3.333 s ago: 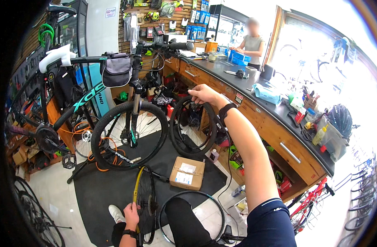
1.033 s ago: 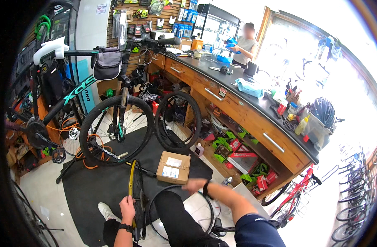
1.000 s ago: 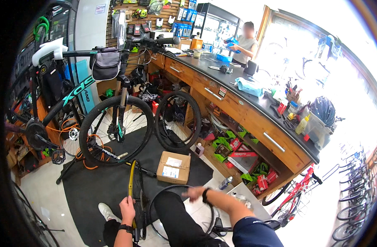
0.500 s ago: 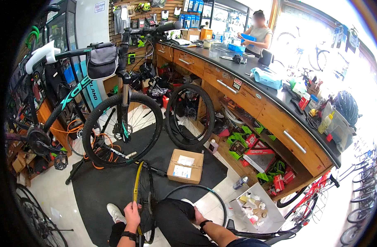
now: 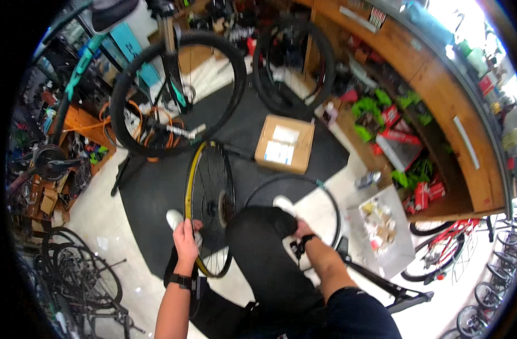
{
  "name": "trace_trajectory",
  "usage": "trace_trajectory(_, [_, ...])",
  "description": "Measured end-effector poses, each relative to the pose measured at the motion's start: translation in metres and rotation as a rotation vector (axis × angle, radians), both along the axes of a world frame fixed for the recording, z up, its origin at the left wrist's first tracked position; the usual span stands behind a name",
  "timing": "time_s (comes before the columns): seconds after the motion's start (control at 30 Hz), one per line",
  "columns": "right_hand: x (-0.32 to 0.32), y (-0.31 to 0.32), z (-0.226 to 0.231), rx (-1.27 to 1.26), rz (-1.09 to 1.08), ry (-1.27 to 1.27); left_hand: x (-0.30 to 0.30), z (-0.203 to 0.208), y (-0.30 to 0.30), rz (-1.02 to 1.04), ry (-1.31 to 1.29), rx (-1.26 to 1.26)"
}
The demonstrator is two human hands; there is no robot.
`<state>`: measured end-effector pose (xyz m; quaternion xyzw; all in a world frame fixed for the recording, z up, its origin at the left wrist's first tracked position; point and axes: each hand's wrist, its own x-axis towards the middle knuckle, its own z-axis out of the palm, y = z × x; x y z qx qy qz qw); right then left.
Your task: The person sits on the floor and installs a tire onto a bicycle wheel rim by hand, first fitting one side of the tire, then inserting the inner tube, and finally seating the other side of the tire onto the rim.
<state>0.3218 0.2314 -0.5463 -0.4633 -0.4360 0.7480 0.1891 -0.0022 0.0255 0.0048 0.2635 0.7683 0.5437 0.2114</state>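
A bicycle wheel point(image 5: 189, 183) with a yellow strip round its rim stands upright between my legs, its spokes and rear cogs facing right. My left hand point(image 5: 186, 240) is closed round the near left part of that rim, the thumb on the inner side. Beside my bent right knee is my right hand point(image 5: 302, 230); its fingers are partly hidden by the leg and blurred. A thin black tyre-like loop point(image 5: 292, 177) lies on the floor around that spot, close to the right hand.
Ahead on the black mat point(image 5: 151, 192) sits a cardboard box point(image 5: 270, 152). A bike's front wheel point(image 5: 119, 107) and another wheel point(image 5: 328, 62) stand beyond. To the right are a spray can point(image 5: 367, 179), a pale bin of scraps point(image 5: 400, 240) and a wooden counter point(image 5: 433, 85).
My view has tipped downward, so the person behind the counter is out of sight. The left hand still grips the wheel rim, and the right remains beside the knee.
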Motion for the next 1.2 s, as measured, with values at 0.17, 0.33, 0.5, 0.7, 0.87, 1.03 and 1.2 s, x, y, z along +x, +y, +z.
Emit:
trace_trajectory(0.17, [-0.050, -0.014, 0.227, -0.992, -0.266, 0.078, 0.024, 0.004, -0.034, 0.107, -0.020, -0.063])
trace_trajectory(0.33, [-0.040, -0.002, 0.276, -1.085, -0.143, 0.037, 0.018, -0.003, -0.020, 0.090, -0.068, 0.006])
trace_trajectory(0.5, [-0.025, 0.013, 0.181, -1.182, -0.261, 0.198, -0.003, 0.009, -0.012, 0.093, -0.152, -0.036])
trace_trajectory(0.7, [-0.016, 0.002, 0.178, -1.271, -0.152, 0.325, -0.015, 0.004, -0.017, 0.106, -0.121, -0.016])
trace_trajectory(0.87, [-0.013, -0.007, 0.234, -1.220, -0.167, 0.217, -0.014, -0.001, -0.008, 0.078, -0.084, 0.001])
trace_trajectory(1.03, [0.010, 0.017, 0.284, -0.300, 0.317, -0.402, -0.019, -0.005, -0.015, 0.092, -0.128, -0.008])
trace_trajectory(1.2, [0.012, 0.094, 0.290, -0.089, 0.377, -0.517, -0.022, 0.007, -0.006, 0.102, -0.129, -0.015])
